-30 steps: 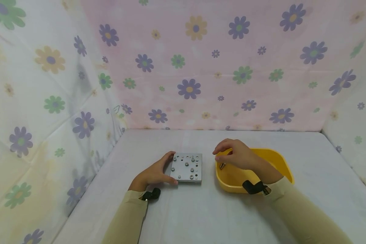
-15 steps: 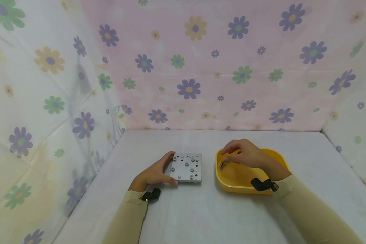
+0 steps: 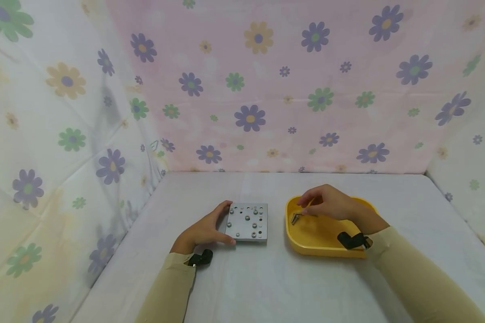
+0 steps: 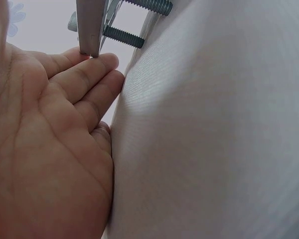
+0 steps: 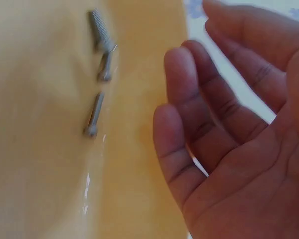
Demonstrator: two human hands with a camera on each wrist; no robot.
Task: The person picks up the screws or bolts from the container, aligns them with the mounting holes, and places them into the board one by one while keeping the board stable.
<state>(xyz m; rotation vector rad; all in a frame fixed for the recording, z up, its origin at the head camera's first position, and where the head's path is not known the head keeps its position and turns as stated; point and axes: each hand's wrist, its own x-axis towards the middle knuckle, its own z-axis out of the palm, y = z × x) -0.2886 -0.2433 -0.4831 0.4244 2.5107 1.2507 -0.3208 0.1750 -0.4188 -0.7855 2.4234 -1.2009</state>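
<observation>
The right hand (image 3: 327, 204) has shifted away from the left hand and now sits farther in over the yellow tray (image 3: 329, 251), so more of the loose screws (image 5: 93, 115) shows; the left hand (image 3: 204, 229) and the metal plate (image 3: 243, 228) have kept their places.

The left hand grips the plate along its near side, thumb at one corner and a finger at the other. The plate is a flat, matt silver square, pierced with small round holes and studded with round socket heads (image 3: 247, 217). Beneath it, beside the left fingertips, dark, ridged threaded shanks (image 4: 123, 37) stick out toward the desk (image 3: 258, 287), which is covered in finely woven pale cloth.

The right hand's fingers are loosely bent, with nothing seen in them. Below its fingertips, three slim steel screws lie on the tray's smooth, glossy floor, two touching and one just apart. The tray has rounded corners.

Beyond both hands hangs a soft pink, flower-printed cloth (image 3: 266, 89).
</observation>
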